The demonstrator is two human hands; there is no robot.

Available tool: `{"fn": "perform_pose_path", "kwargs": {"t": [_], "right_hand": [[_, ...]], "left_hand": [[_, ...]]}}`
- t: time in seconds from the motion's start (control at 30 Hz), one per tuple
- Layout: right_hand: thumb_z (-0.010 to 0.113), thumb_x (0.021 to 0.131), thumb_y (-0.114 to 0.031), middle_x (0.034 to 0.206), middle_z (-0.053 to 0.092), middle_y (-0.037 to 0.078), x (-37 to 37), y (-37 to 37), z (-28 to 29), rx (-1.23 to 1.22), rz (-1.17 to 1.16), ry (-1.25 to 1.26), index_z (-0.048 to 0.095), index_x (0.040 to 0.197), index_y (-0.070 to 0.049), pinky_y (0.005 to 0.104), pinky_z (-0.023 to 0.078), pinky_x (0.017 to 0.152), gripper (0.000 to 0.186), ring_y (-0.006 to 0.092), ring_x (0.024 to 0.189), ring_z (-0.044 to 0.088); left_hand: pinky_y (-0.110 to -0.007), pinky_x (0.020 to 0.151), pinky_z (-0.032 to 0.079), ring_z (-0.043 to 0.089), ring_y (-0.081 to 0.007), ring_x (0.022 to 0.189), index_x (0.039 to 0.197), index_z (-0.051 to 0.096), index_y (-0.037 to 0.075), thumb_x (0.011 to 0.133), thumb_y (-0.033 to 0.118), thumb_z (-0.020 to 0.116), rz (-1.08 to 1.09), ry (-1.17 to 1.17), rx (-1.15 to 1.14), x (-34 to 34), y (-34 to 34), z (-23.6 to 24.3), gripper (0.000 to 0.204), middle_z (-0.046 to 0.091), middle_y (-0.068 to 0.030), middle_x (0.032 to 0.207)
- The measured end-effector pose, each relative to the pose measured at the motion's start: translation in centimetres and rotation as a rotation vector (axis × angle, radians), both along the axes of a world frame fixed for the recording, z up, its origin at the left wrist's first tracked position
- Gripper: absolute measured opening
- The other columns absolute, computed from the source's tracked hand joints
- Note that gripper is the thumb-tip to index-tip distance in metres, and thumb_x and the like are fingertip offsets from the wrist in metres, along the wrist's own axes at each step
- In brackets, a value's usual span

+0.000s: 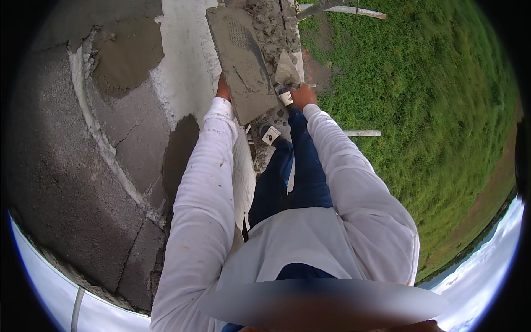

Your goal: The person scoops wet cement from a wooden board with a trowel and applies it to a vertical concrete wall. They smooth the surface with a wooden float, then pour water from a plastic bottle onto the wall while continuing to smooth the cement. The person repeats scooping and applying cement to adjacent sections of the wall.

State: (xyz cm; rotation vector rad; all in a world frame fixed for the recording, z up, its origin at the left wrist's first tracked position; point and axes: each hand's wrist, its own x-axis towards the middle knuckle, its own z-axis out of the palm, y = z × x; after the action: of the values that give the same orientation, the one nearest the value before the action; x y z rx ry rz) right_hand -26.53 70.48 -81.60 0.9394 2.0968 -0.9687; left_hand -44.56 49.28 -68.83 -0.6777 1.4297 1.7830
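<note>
My left hand (223,89) grips the left edge of a rectangular board (239,98) smeared with wet grey mortar; most of its fingers are hidden behind the board. A darker, ridged patch of mortar lies on the board's far part. To the right, my right hand (303,96) is closed around the handle of a trowel (286,69). The trowel's pointed, mortar-coated blade points away from me, just beside the board's right edge. Beyond the blade, lumpy wet mortar (271,25) covers a narrow strip.
Grass (409,83) slopes away on the right, with pale poles (362,133) jutting over it. On the left lies cracked grey pavement (72,166) with damp mortar patches (127,55). My feet, in sandals (270,134), stand on the narrow strip below the board.
</note>
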Motion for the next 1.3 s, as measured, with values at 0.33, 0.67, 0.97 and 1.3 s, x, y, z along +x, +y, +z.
{"fn": "perform_pose_path", "kwargs": {"t": [0.33, 0.67, 0.97, 1.3], "right_hand": [[0.054, 0.101, -0.025, 0.124, 0.073, 0.021, -9.3, 11.2, -18.5, 0.362, 0.096, -0.182, 0.064, 0.127, -0.008, 0.0502, 0.056, 0.098, 0.033, 0.0376, 0.117, 0.070], [0.053, 0.100, -0.023, 0.120, 0.073, 0.026, -6.5, 2.0, -27.9, 0.218, -0.068, -0.219, 0.063, 0.127, -0.005, 0.0514, 0.055, 0.099, 0.034, 0.0437, 0.114, 0.070], [0.069, 0.089, -0.023, 0.113, 0.070, 0.035, -6.1, -7.3, -30.8, -0.154, -0.300, 0.075, 0.063, 0.121, 0.006, 0.0484, 0.054, 0.096, 0.044, 0.0475, 0.111, 0.068], [0.065, 0.091, -0.028, 0.111, 0.069, 0.032, -7.5, 0.1, -12.6, -0.211, 0.045, 0.260, 0.061, 0.117, 0.008, 0.0521, 0.052, 0.093, 0.045, 0.0487, 0.103, 0.068]], "left_hand": [[-0.041, 0.089, 0.061, 0.072, -0.0288, 0.105, 0.141, 0.058, 0.004, 0.110, 0.037, 0.044, -0.176, -0.465, -0.289, 22.5, -11.0, -21.1, 0.048, 0.072, -0.0144, 0.123], [-0.041, 0.090, 0.061, 0.071, -0.0294, 0.107, 0.143, 0.056, 0.004, 0.110, 0.037, 0.045, 0.106, -0.735, -0.193, 31.2, -12.5, -24.0, 0.048, 0.072, -0.0151, 0.125], [-0.040, 0.090, 0.061, 0.071, -0.0299, 0.109, 0.144, 0.055, 0.003, 0.110, 0.036, 0.047, 0.284, -0.717, -0.190, 28.9, -13.4, -24.3, 0.048, 0.071, -0.0157, 0.126], [-0.049, 0.100, 0.057, 0.066, -0.0342, 0.121, 0.147, 0.052, 0.006, 0.110, 0.040, 0.048, 0.413, -0.555, 0.157, 20.0, -9.3, -20.9, 0.051, 0.064, -0.0144, 0.140]]}}
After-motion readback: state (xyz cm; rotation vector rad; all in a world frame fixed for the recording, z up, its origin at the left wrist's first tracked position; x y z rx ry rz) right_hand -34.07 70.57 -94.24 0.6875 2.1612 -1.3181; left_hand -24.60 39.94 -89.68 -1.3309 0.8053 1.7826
